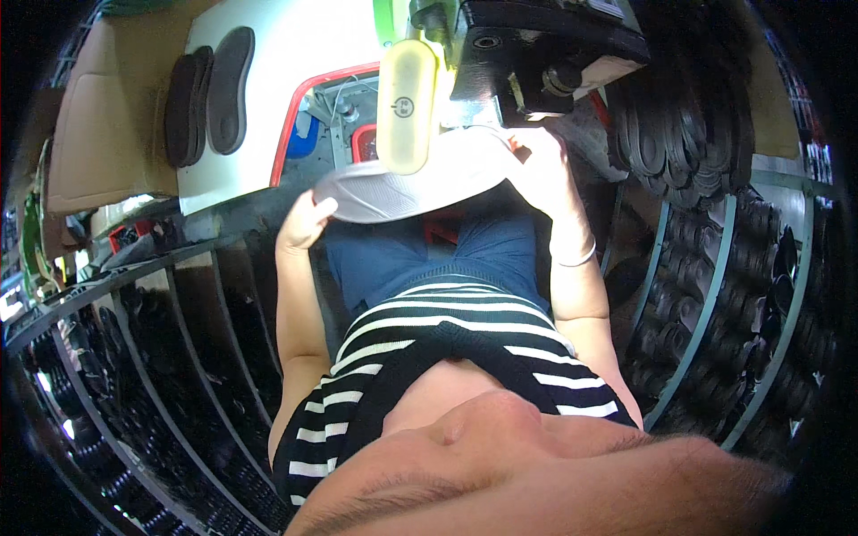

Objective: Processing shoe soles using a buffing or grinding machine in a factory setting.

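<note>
A pale grey shoe sole (393, 198) with a patterned face is stretched crosswise before me, over my lap. My left hand (306, 221) is closed on its left end, thumb on top. The other end is gripped by my right hand (543, 170), fingers bent at the sole's edge beside a black machine head (545, 62). A yellowish, rounded long piece (407, 107) with a small round face mark hides part of the sole's middle. Strong light washes out the sole near my right hand.
Dark soles (230, 89) lie on the white tabletop (277, 54) at the left. A red-edged opening (299, 107) cuts into the table. Racks full of dark soles (688, 295) stand on both sides, with another stack (670, 134) by the machine. Cardboard (116, 125) is at far left.
</note>
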A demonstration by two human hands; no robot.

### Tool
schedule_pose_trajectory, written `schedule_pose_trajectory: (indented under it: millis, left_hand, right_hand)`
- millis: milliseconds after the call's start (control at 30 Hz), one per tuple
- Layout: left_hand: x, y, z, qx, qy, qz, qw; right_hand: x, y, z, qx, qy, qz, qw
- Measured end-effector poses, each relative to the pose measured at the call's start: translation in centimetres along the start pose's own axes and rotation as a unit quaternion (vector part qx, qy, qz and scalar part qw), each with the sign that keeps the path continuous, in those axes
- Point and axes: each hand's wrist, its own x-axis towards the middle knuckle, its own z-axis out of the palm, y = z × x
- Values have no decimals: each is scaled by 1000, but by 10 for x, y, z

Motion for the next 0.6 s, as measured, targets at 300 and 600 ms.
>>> schedule_pose_trajectory:
  millis: [300, 600]
  left_hand:
    - [38, 42, 178, 197, -145, 158, 957]
    - [67, 35, 223, 33, -12, 167, 985]
  right_hand:
    - [10, 14, 16, -38, -37, -28, 998]
    - [-144, 101, 53, 135, -214, 233, 939]
